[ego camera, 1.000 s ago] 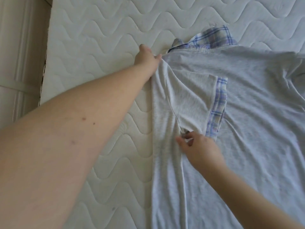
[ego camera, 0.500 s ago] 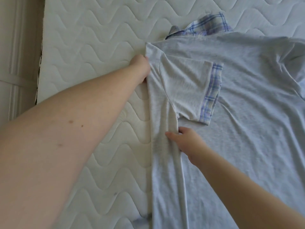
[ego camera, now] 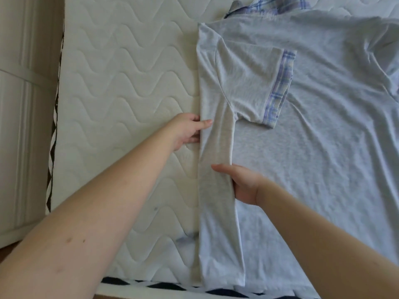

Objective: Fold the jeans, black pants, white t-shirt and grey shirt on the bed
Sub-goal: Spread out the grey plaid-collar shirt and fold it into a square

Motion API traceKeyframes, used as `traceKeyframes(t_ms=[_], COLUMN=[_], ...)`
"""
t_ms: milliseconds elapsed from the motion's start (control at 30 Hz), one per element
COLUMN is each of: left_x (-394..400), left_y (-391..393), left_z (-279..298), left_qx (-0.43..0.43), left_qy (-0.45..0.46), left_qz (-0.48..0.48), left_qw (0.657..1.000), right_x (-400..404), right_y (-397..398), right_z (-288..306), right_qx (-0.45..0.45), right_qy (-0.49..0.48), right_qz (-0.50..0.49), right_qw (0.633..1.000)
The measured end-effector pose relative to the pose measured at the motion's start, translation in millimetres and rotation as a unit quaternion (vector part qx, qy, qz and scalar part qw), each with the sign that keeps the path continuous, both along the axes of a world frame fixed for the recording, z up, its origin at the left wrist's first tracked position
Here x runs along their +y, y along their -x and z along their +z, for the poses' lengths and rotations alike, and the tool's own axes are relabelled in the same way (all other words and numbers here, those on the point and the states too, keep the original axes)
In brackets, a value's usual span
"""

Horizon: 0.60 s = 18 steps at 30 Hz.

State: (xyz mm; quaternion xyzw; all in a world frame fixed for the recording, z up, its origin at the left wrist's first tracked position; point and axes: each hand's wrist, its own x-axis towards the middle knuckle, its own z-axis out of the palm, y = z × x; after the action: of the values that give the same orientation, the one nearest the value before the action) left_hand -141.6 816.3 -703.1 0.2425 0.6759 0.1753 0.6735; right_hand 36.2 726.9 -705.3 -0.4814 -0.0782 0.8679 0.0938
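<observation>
The light grey cotton shirt with plaid trim (ego camera: 313, 147) lies flat on the white quilted bed (ego camera: 121, 87), collar pointing away. The left hand (ego camera: 187, 132) and right hand (ego camera: 241, 182) each pinch its folded-in side strip.

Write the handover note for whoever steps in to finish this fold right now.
Left hand: grips the folded left edge of the light grey short-sleeved shirt.
Right hand: thumb over the folded strip's inner edge, fingers hidden.
The shirt lies flat on the white quilted mattress, its plaid collar at the far end.
Done: left side and plaid-cuffed sleeve folded inward.
Left: right side, then folding lengthwise. Jeans, black pants and white t-shirt are not in view.
</observation>
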Motion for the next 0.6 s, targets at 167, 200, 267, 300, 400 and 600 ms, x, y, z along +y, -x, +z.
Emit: traceKeyframes(t_ms=[167,200,267,300,400,600], left_x=[-46.9,-55.5,-73.2,-82.3,-113.0,-181.4], left_y=[0.8,0.2,-2.6,-4.5,-10.2,-23.1], left_z=[-9.2,-10.5,-11.3,-11.2,-9.7,-5.4], left_qx=[-0.022,-0.018,-0.013,-0.012,-0.009,-0.022], left_qy=[-0.009,-0.009,-0.006,-0.003,0.010,0.042], left_qz=[0.048,0.049,0.046,0.045,0.046,0.070], left_qw=[0.999,0.999,0.999,0.999,0.999,0.996], right_x=[-15.9,-20.7,-34.7,-43.9,-76.0,-138.2], right_y=[-6.7,-9.1,-13.3,-15.0,-22.2,-31.5], right_z=[-4.0,-4.4,-4.5,-4.3,-2.0,4.8], right_qx=[0.004,0.004,0.005,0.003,0.002,0.033], right_qy=[0.003,-0.002,-0.010,-0.010,-0.001,0.046], right_qz=[0.029,0.037,0.051,0.057,0.075,0.055], right_qw=[1.000,0.999,0.999,0.998,0.997,0.997])
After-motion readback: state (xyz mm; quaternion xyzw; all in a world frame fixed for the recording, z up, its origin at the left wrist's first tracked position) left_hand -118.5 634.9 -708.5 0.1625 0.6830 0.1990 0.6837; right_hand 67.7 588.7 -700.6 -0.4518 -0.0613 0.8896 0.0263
